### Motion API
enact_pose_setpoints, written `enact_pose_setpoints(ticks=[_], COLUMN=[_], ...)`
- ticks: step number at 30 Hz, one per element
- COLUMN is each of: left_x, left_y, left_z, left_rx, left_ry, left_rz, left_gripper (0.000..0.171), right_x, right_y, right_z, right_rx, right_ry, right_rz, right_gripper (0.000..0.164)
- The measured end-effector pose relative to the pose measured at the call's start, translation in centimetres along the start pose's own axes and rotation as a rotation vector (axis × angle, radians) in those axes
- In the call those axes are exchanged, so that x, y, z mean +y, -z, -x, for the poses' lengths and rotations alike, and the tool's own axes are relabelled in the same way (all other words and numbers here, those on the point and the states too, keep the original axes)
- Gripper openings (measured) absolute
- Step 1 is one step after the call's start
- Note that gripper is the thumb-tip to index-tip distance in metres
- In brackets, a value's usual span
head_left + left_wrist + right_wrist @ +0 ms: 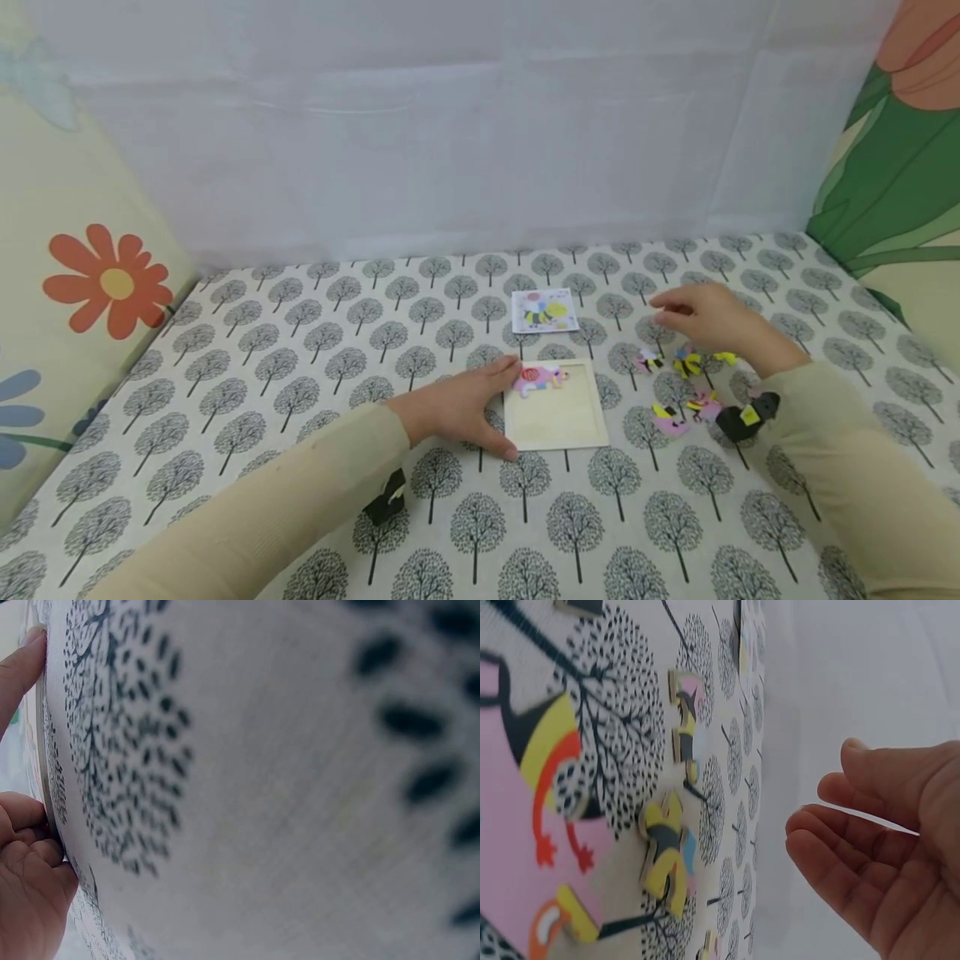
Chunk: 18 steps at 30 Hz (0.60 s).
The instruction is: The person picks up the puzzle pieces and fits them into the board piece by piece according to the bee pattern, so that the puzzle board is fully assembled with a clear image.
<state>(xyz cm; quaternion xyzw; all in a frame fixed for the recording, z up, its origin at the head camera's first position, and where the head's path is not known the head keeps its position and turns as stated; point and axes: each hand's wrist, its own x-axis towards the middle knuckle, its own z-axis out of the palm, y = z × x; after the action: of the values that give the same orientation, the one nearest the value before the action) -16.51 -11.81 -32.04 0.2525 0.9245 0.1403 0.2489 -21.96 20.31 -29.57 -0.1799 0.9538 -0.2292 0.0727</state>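
Observation:
A square wooden puzzle tray [558, 425] lies flat on the cloth, with one pink, red and blue puzzle piece [536, 379] at its upper left. My left hand [465, 408] holds the tray's left side, thumb at the lower corner and fingers near the upper one; in the left wrist view the fingers curl against its edge. My right hand [705, 317] hovers above loose pieces, fingers loosely bent, nothing between them. Below it are a yellow-and-black puzzle piece [665, 859] and a pink, yellow and black piece [670, 422], among several others.
Behind the tray lies a card [545, 311] with a printed bee picture. A tree-print cloth [300, 475] covers the table. White sheeting [450, 150] hangs at the back, with flower-patterned panels at both sides. Each wrist wears a black camera [750, 417].

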Motion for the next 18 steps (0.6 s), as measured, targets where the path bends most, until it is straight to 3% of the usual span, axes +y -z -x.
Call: enact_pose_setpoints(ticks=[9, 18], left_x=[0.0, 0.0], left_y=[0.1, 0.0], left_z=[0.1, 0.0], left_rx=[0.000, -0.002], left_ry=[-0.003, 0.001], left_rz=[0.002, -0.010], left_gripper=[0.115, 0.115], right_x=[2.2, 3.8], right_y=[0.8, 1.0], right_z=[0.2, 0.4], right_rx=[0.027, 0.033], right_ry=[-0.080, -0.092], right_rz=[0.040, 0.014], right_gripper=[0.042, 0.041])
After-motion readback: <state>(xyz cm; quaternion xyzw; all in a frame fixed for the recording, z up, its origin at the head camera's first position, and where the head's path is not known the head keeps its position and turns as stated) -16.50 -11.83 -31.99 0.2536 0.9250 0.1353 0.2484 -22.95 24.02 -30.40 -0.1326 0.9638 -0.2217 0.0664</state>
